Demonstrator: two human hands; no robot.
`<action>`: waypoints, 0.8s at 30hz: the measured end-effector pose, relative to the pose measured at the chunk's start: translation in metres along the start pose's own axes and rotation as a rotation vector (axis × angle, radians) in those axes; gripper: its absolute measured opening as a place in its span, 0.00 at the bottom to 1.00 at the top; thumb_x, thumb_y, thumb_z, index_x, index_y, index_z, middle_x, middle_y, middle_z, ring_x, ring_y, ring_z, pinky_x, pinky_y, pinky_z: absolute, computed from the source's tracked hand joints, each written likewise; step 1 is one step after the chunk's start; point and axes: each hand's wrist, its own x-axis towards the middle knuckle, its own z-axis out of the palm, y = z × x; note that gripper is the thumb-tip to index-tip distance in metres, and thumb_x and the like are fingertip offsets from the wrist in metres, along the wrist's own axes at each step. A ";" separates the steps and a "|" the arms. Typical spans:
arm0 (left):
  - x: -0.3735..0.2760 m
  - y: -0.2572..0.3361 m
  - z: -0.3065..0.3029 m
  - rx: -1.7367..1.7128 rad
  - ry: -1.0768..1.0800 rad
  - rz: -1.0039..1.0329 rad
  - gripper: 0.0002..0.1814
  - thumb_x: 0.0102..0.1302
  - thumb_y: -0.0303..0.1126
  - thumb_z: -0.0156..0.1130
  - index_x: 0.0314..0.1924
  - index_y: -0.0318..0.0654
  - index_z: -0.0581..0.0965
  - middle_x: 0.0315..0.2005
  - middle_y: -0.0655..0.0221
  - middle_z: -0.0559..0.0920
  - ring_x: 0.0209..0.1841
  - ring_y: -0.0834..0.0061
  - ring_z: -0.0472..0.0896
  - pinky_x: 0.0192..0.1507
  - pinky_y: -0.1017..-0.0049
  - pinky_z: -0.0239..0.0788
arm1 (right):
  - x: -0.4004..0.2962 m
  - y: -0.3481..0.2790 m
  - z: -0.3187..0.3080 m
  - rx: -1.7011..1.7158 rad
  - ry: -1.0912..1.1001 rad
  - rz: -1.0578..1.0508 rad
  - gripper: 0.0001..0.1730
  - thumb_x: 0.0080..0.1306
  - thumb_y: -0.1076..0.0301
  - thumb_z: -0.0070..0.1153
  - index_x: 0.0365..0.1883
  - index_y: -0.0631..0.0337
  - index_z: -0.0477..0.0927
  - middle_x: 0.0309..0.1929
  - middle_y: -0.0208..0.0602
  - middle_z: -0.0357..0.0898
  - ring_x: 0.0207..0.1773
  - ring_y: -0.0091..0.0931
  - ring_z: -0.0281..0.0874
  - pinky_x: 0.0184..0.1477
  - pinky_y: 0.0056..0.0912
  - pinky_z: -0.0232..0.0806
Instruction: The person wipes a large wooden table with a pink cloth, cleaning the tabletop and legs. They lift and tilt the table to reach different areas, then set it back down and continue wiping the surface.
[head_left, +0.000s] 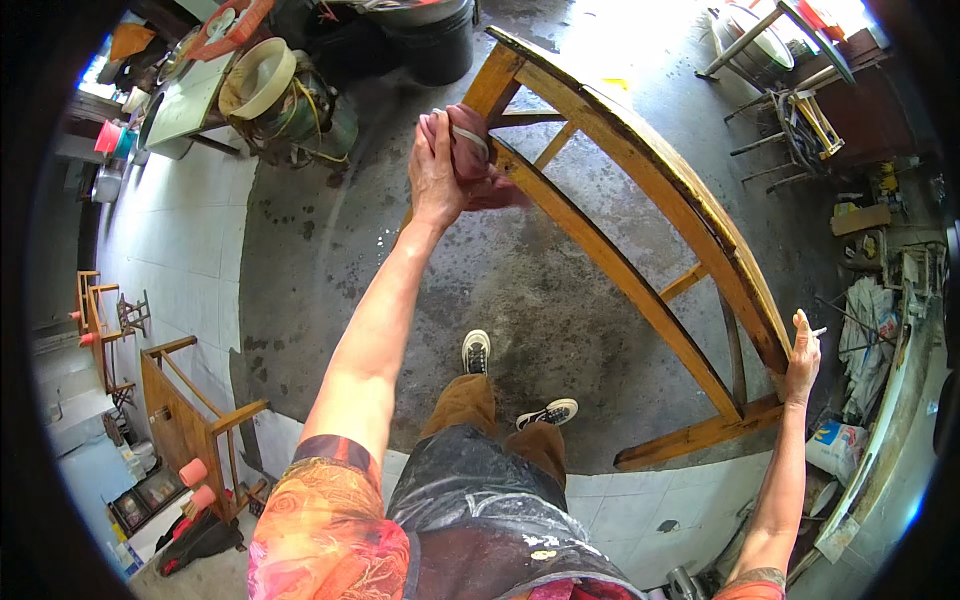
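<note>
A wooden table (660, 191) is tipped onto its side before me, its top's edge facing away to the upper right and its legs pointing back towards me. My left hand (435, 169) presses a bunched maroon cloth (472, 161) against the table's far leg (491, 79), where the leg meets a long lower rail (611, 251). A pale band crosses the cloth. At the table's near right corner, my right hand (802, 367) grips the edge of the top. A thin white stick, apparently a cigarette (819, 331), pokes out between its fingers. The near leg (697, 435) reaches towards the tiled strip.
Another wooden table (180, 420) lies on its side at left, with pink caps on its leg ends. Black buckets (431, 45) and a drum with a pale basin (259, 79) stand at the far left. Stools (795, 124), sacks (836, 450) and clutter line the right.
</note>
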 end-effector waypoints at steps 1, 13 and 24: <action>0.002 0.002 0.008 -0.009 0.024 -0.047 0.63 0.41 0.41 0.81 0.73 0.48 0.50 0.66 0.54 0.62 0.66 0.49 0.62 0.65 0.58 0.60 | 0.003 -0.002 0.000 0.004 0.002 0.009 0.29 0.79 0.52 0.32 0.59 0.66 0.76 0.56 0.47 0.79 0.60 0.39 0.75 0.63 0.36 0.61; -0.080 -0.004 0.020 -0.033 0.107 -0.157 0.53 0.49 0.36 0.73 0.72 0.40 0.53 0.59 0.52 0.69 0.60 0.47 0.69 0.60 0.58 0.64 | -0.004 0.027 -0.010 0.013 0.091 0.068 0.26 0.78 0.56 0.36 0.59 0.68 0.76 0.57 0.48 0.78 0.61 0.39 0.74 0.63 0.37 0.62; -0.294 -0.129 -0.011 -0.234 -0.223 -0.993 0.25 0.50 0.27 0.71 0.51 0.37 0.77 0.40 0.62 0.83 0.41 0.63 0.83 0.46 0.66 0.75 | -0.001 0.005 -0.002 -0.140 0.094 0.005 0.25 0.78 0.57 0.33 0.57 0.66 0.77 0.56 0.46 0.79 0.58 0.41 0.74 0.63 0.38 0.60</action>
